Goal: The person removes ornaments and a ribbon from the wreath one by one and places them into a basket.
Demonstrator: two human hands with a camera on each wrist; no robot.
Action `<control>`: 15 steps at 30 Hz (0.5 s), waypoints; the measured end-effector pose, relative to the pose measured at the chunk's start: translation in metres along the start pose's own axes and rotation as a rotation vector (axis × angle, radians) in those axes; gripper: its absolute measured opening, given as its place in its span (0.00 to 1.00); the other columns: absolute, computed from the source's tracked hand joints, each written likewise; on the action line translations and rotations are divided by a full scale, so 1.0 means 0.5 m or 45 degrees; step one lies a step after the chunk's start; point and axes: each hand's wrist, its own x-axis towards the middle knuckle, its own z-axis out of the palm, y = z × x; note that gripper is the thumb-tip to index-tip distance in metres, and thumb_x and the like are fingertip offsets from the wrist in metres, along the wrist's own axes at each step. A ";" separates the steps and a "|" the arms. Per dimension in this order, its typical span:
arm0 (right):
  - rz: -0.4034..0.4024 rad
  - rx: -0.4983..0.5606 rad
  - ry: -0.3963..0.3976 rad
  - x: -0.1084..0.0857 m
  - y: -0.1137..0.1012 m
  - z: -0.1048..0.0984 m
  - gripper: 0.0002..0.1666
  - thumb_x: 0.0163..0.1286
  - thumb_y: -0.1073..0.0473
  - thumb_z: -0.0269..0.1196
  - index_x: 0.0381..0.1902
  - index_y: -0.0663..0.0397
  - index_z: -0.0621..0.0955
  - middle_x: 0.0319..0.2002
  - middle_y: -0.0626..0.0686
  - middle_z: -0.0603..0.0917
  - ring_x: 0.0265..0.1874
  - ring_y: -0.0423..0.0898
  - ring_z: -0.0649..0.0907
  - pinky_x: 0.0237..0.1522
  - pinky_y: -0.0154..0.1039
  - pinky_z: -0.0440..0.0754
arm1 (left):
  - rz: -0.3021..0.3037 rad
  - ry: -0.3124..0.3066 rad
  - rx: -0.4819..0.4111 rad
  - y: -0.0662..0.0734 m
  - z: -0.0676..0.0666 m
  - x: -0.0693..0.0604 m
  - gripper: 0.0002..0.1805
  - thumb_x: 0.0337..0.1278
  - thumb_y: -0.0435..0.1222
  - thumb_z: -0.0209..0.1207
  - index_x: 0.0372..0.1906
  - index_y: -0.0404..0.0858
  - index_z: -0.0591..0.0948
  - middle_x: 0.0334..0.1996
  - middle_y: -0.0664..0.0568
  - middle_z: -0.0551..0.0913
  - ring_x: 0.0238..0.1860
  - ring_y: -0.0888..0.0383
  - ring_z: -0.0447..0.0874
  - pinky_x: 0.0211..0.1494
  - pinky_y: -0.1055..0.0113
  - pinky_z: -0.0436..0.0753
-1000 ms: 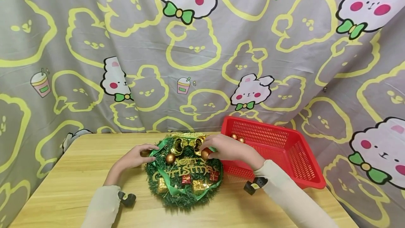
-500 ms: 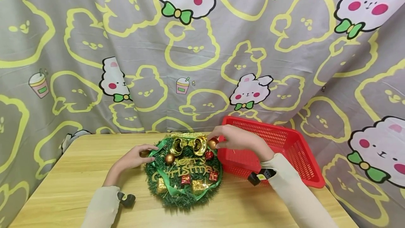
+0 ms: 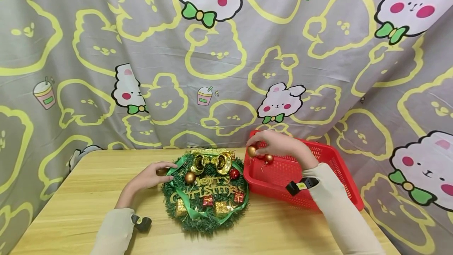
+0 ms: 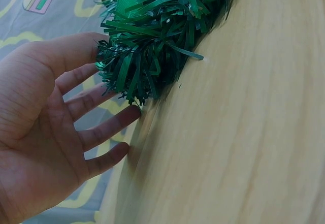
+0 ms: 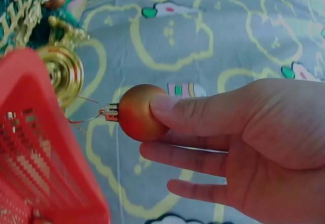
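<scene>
A green tinsel Christmas wreath [image 3: 209, 227] lies on the table with gold bells, a green ribbon and gold "Merry Christmas" lettering. My left hand [image 3: 152, 175] rests at its left edge. Its fingers are spread and loosely straight against the tinsel [image 4: 147, 56] in the left wrist view. Over the near left corner of the red basket, my right hand [image 3: 277, 145] pinches a gold Christmas ball [image 3: 251, 151] between thumb and fingers. The right wrist view shows the ball [image 5: 142, 113] with its cap and hanging string. Another gold ball [image 3: 269, 159] is inside the basket.
The red plastic basket [image 3: 339, 164] stands right of the wreath, near the back of the wooden table [image 3: 106, 168]. Fixed on the wreath are a gold ball [image 3: 190, 177], a red ball [image 3: 234, 174] and small gift boxes. A patterned curtain [image 3: 226, 89] hangs behind.
My right hand has carried the gold ball from the wreath's upper right, rightward and up, to over the basket. A red ball on the wreath has come into sight. The left hand stays put.
</scene>
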 end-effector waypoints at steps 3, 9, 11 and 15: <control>0.017 0.002 0.005 -0.005 0.024 -0.006 0.18 0.68 0.65 0.68 0.56 0.57 0.85 0.49 0.51 0.88 0.48 0.47 0.83 0.56 0.50 0.85 | -0.007 -0.007 0.006 -0.002 -0.001 0.000 0.25 0.64 0.37 0.66 0.64 0.35 0.79 0.67 0.32 0.75 0.67 0.30 0.72 0.70 0.33 0.72; 0.065 -0.015 0.019 -0.015 0.072 -0.013 0.18 0.68 0.64 0.69 0.55 0.59 0.85 0.49 0.52 0.88 0.48 0.48 0.83 0.55 0.50 0.85 | -0.012 -0.003 0.010 -0.003 -0.001 0.001 0.25 0.64 0.37 0.66 0.64 0.35 0.79 0.67 0.32 0.75 0.68 0.30 0.71 0.70 0.32 0.71; 0.080 -0.005 0.016 -0.017 0.087 -0.014 0.17 0.68 0.64 0.69 0.54 0.59 0.85 0.48 0.52 0.88 0.47 0.47 0.83 0.54 0.49 0.85 | -0.011 -0.002 0.009 -0.002 -0.001 0.000 0.25 0.64 0.37 0.66 0.64 0.35 0.79 0.67 0.32 0.75 0.67 0.30 0.71 0.70 0.33 0.71; 0.115 0.043 0.006 -0.022 0.116 -0.016 0.16 0.68 0.64 0.68 0.53 0.62 0.85 0.45 0.52 0.88 0.44 0.46 0.83 0.50 0.45 0.85 | -0.014 0.002 0.006 -0.001 -0.001 0.000 0.25 0.64 0.37 0.66 0.64 0.36 0.79 0.67 0.32 0.75 0.67 0.30 0.72 0.70 0.33 0.72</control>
